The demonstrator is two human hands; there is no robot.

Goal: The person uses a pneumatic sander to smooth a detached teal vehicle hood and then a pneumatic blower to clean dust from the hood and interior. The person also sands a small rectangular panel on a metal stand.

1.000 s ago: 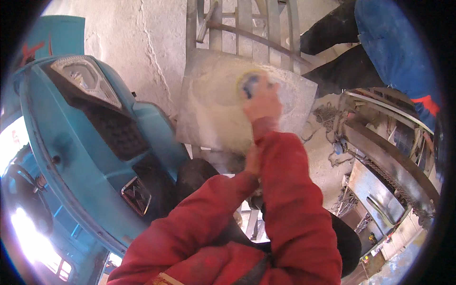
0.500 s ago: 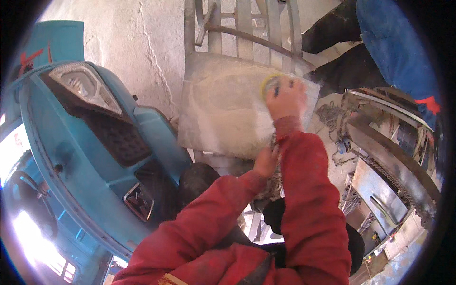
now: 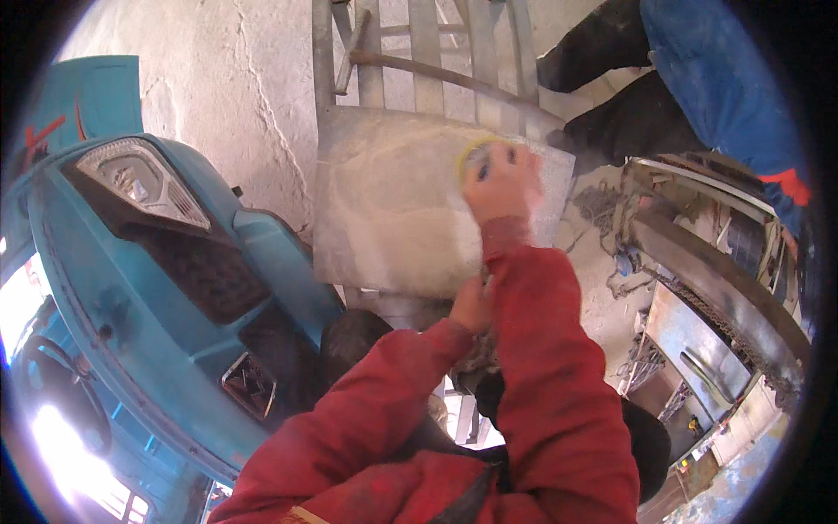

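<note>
The right hand (image 3: 502, 182) lies palm-down on a yellow-rimmed sanding disc (image 3: 476, 155), fingers spread and pressed over it, so only a curved edge of the disc and a bit of its grey face show past the fingertips. The hand is blurred, so how tightly it grips cannot be told; it looks flat on the disc rather than curled round it. The disc sits on the upper right part of a pale grey panel (image 3: 393, 210), near its top edge and right corner. The panel's surface is dull and streaked with whitish dust.

The left hand (image 3: 471, 304) is closed on the panel's lower edge, just beside the right sleeve (image 3: 546, 349), thumb towards the panel. Both arms are in red sleeves that rise from the lower edge of the view.

The panel rests on a metal rack (image 3: 419, 52) of grey bars, whose slats run up beyond it towards the top of the view. To the left stands a blue vehicle front (image 3: 148, 288) with a headlight (image 3: 140, 183) and a dark grille, close to the panel's left edge. Upper right, another person's legs (image 3: 707, 96) in blue trousers and dark boots stand well apart from the hands. Right of the panel is a cluttered metal frame (image 3: 716, 288). The floor (image 3: 236, 96) is cracked pale concrete.
</note>
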